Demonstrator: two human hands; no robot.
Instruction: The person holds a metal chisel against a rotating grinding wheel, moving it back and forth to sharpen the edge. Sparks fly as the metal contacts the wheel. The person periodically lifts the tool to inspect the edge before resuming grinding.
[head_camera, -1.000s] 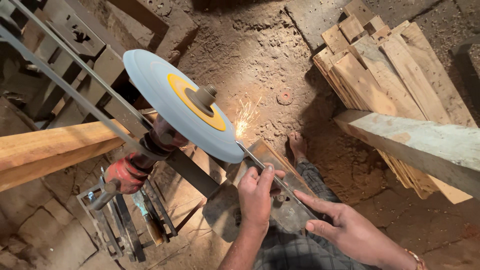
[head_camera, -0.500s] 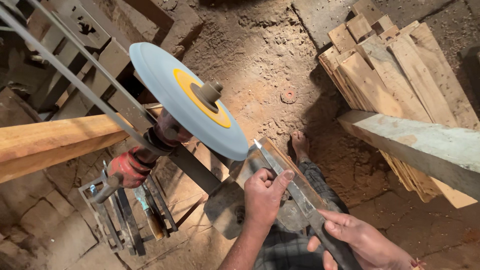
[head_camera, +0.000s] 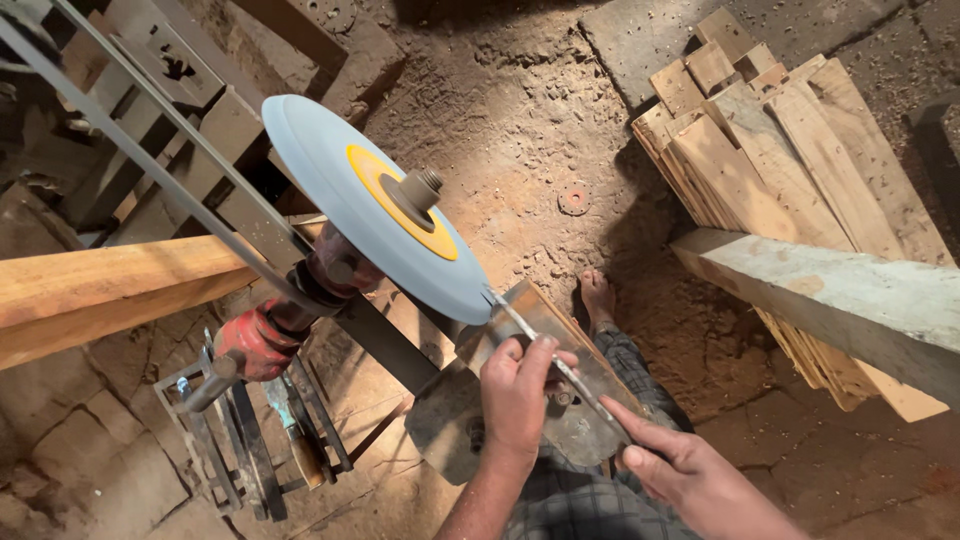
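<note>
Timber, a pale orange wooden beam (head_camera: 110, 285), is seen at the left edge, and a dark drive belt (head_camera: 150, 135) runs above it from the top left corner down to a rusty red spindle housing (head_camera: 265, 335). A grey metal frame (head_camera: 235, 440) stands below it on cracked stone. On the spindle is mounted a large pale blue grinding wheel with a yellow centre disc (head_camera: 390, 205), tilted, its lower rim just above a worn grey metal rest plate (head_camera: 530, 330). A long thin steel blade (head_camera: 555, 362) is laid across that plate, its tip touching the wheel's lower right rim. The blade is pinched near its middle by the left hand (head_camera: 520, 395), fingers curled over it. The right hand (head_camera: 690, 480), at the bottom edge, is closed loosely about the blade's near end, forefinger extended along it. A bare foot (head_camera: 598, 300) rests on the sandy floor beyond. Stacked rough wooden planks (head_camera: 760, 150) and a grey wooden post (head_camera: 840, 300) are seen on the right.
</note>
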